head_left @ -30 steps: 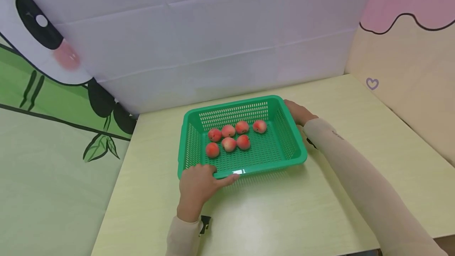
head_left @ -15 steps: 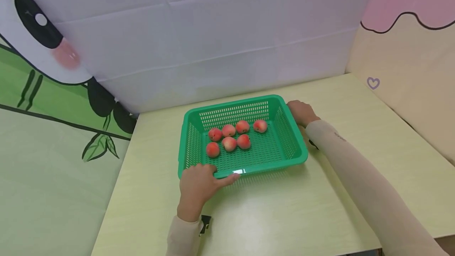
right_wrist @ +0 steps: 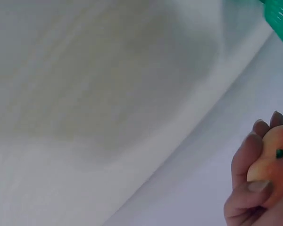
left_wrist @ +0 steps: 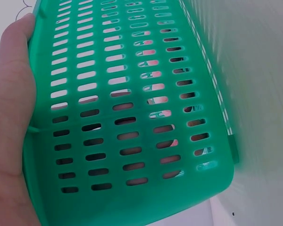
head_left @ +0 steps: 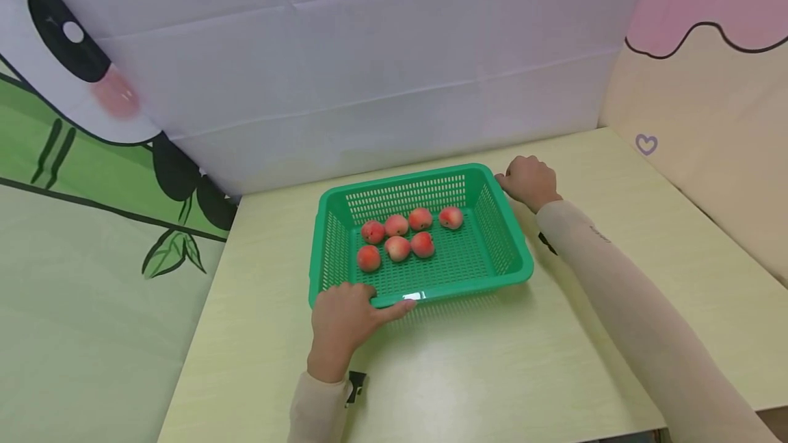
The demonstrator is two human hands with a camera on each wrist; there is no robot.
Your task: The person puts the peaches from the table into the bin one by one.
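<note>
A green plastic basket (head_left: 455,288) with slotted walls stands on the table, holding several red-and-yellow peaches, one of them a peach (head_left: 451,217) apart at the right. My left hand (head_left: 345,320) grips its front rim near the left corner, fingers over the edge and thumb along the outside. The left wrist view shows the slotted outer wall (left_wrist: 70,120) beside that hand. Just outside the far right corner is my right hand (head_left: 528,180), back upward. In the right wrist view its fingers curl round a peach (right_wrist: 273,172) with a small green stem spot; the head view hides this fruit.
The pale wooden table (head_left: 258,361) meets a white cloth backdrop (head_left: 394,74) behind the basket. A printed cartoon cloth (head_left: 68,333) hangs at the left, and a peach-coloured cloth (head_left: 708,135) borders the right side.
My right hand has risen and shifted slightly right from beside the basket's right wall, coming more into sight. The left hand, basket and peaches inside stay put.
</note>
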